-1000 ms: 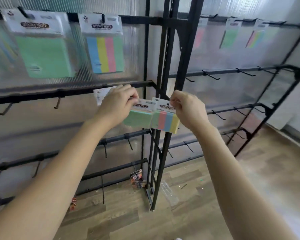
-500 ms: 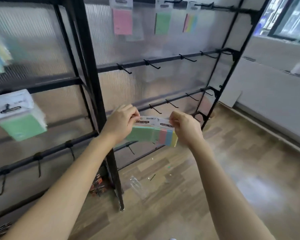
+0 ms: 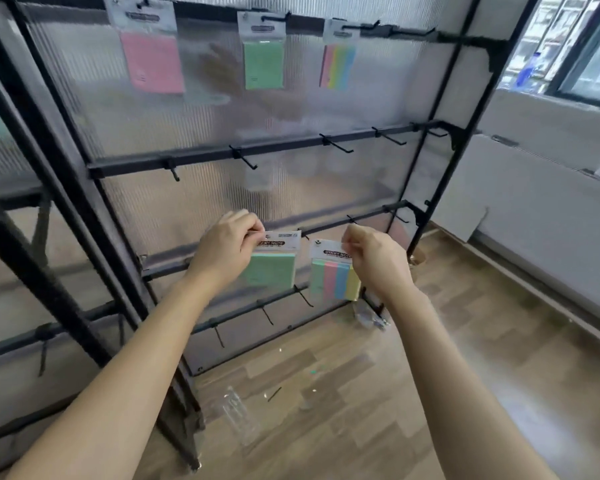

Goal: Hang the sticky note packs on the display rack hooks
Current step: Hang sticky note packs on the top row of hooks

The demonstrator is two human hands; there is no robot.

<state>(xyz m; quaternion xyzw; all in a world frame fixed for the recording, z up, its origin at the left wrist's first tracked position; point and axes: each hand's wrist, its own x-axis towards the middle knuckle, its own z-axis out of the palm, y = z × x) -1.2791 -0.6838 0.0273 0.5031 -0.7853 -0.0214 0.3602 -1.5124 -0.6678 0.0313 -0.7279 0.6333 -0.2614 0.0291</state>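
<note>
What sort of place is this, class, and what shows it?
Probably a shop or retail display area: a black display rack with rows of hooks, a pink pack and others hanging along its top, and the left hand and right hand holding a green pack and a striped pack.

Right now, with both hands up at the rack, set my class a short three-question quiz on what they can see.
1. True or false: the left hand pinches a pink pack.
2. Which hanging pack is leftmost on the top rail of this panel? A pink, B green, C striped.
3. Fill in: the right hand holds the ____ pack by its header card.
Key: 1 false: it pinches the green pack. 2 A: the pink pack. 3 striped: the striped pack.
</note>
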